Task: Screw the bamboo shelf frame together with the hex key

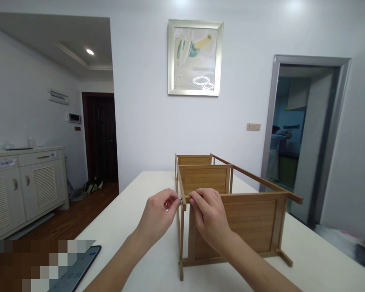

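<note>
A wooden shelf rack point(251, 223) lies on its side across the white table, its panels standing upright between slim rails. My left hand point(159, 211) is closed in a pinch on a small metal screw point(179, 199), whose tip meets the outer side of the rack's near left corner. Something small and pale shows under the curled fingers of that hand; I cannot make out what it is. On the other side of that corner, my right hand point(211, 209) is closed over the top rail of the nearest panel, fingertips beside the joint.
The white table point(134, 202) reaches toward the wall. A tablet or phone point(79, 267), partly pixelated, lies at its near left edge. Left stands a white cabinet point(42, 178); right is a doorway point(304, 142) with a person beyond. Bagged items point(346, 243) sit at far right.
</note>
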`<state>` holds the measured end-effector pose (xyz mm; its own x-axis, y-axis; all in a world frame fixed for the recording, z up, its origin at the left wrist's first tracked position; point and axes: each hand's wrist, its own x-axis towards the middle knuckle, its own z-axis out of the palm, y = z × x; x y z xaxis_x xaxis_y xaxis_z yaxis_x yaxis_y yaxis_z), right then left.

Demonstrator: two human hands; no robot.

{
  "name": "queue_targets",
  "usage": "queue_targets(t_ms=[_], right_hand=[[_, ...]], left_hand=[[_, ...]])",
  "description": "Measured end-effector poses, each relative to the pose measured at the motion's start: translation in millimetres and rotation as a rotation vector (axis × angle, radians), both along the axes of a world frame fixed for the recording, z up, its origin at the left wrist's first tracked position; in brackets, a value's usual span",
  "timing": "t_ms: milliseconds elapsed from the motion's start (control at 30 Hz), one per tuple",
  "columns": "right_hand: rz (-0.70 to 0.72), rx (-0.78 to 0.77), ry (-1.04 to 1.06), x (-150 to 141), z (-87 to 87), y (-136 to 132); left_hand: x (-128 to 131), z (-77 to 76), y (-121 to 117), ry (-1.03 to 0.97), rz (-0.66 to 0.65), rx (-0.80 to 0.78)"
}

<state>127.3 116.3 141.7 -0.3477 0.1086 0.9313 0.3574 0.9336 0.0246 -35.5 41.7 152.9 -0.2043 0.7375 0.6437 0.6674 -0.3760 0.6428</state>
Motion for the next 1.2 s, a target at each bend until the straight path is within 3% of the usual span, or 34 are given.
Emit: queue_targets(t_ms=[133, 300, 567, 833, 1200], right_hand=[[-0.005, 0.002, -0.001, 0, 0.0, 0], [-0.011, 0.016, 0.008, -1, 0.1, 0], [0.001, 0.012, 0.006, -1, -0.2, 0], [-0.002, 0.004, -0.005, 0, 0.2, 0], [-0.001, 0.009, -0.002, -1, -0.1, 0]], left_hand=[[-5, 6.1, 1, -0.334, -0.162, -0.183], [-10, -0.7, 6, -0.755, -0.367, -0.316], [-17, -12.7, 16, -1.029, -0.557, -0.633], [-14, -14.1, 17, -1.101, -0.549, -0.529], [-7, -9.1, 12, -0.927, -0.571, -0.339]])
